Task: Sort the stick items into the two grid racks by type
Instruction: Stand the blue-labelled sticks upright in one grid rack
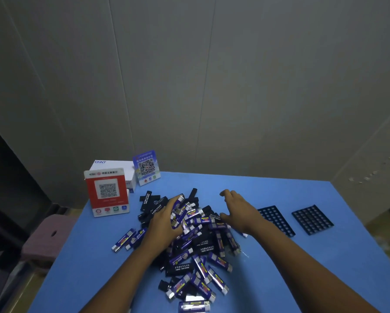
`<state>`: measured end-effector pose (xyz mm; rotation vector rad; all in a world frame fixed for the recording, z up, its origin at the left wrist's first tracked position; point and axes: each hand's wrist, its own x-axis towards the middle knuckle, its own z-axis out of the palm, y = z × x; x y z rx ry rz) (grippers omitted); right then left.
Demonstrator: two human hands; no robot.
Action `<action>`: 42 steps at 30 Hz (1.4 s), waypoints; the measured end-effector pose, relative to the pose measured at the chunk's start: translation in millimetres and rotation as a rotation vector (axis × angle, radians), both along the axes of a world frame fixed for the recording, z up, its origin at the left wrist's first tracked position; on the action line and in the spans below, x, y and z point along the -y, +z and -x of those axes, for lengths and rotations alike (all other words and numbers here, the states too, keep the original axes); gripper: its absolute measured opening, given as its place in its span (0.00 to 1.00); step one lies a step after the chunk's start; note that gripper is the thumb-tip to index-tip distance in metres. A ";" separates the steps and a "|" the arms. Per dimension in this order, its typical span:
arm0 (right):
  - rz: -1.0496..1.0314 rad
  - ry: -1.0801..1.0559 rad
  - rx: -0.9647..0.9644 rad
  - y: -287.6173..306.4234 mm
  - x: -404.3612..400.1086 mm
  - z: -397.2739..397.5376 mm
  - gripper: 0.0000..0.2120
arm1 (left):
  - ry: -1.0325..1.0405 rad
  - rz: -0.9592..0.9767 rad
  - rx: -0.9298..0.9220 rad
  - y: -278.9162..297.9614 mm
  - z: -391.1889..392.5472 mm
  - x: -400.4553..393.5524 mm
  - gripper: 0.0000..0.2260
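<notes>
Glossy rectangular sticks [197,245] heaped under both hands, flat-fingered.

We see glossy printed wrap on the blue sticks [218,262], matt black on the others [152,205]. Both racks [276,220] look like matt black plastic. Table [302,267] is smooth matt blue.
</notes>
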<state>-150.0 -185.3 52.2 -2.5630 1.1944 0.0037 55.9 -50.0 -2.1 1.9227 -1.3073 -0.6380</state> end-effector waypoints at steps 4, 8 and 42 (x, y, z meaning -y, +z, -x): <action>0.013 -0.015 0.021 6.9 6.8 14.5 0.27 | -0.023 0.025 -0.062 8.4 13.4 11.4 0.38; 0.015 -0.016 0.037 12.3 17.6 36.6 0.27 | -0.056 0.100 -0.124 22.7 40.1 24.3 0.37; -0.275 -0.010 0.307 22.9 144.7 264.2 0.08 | -0.172 -0.001 -0.141 20.0 310.2 155.9 0.44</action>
